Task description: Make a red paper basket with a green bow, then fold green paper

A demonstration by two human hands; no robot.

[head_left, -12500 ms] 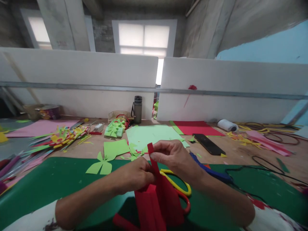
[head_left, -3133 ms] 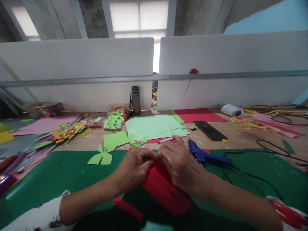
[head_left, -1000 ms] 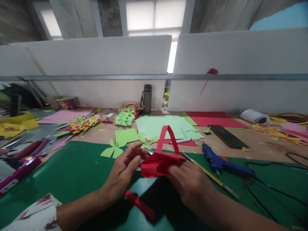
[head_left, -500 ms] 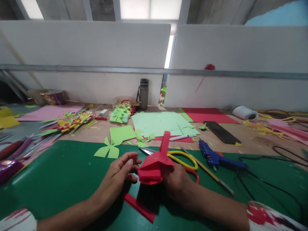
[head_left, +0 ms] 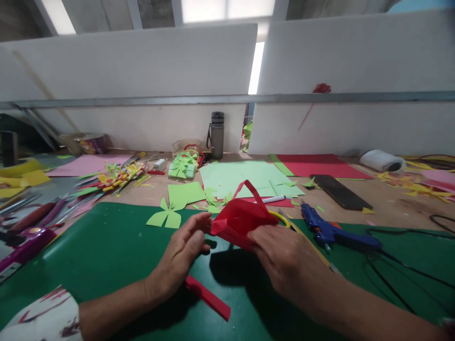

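Observation:
A small red paper basket [head_left: 245, 218] with a looped paper handle is held above the green mat, tilted to one side. My right hand [head_left: 280, 251] pinches its near right edge between thumb and fingers. Close by the basket's left corner is my left hand [head_left: 188, 246], its fingers curved and apart; whether the fingertips touch the paper I cannot tell. A folded red paper strip [head_left: 209, 299] lies on the mat below. Behind the basket, the scissors' yellow handle [head_left: 280, 218] shows only in part, and a pencil-like stick [head_left: 316, 248] is partly covered by my right hand.
A blue glue gun [head_left: 334, 233] with its cord rests to the right, near a black phone [head_left: 341, 192]. Light green sheets [head_left: 245, 175], a white pen [head_left: 272, 199] and leaf cutouts [head_left: 165, 215] lie beyond. A grey bottle [head_left: 217, 137] stands at the back.
The basket has turned, so its hollow inside and handle loop now show. My right hand has come round to its near right side. The view has shifted slightly.

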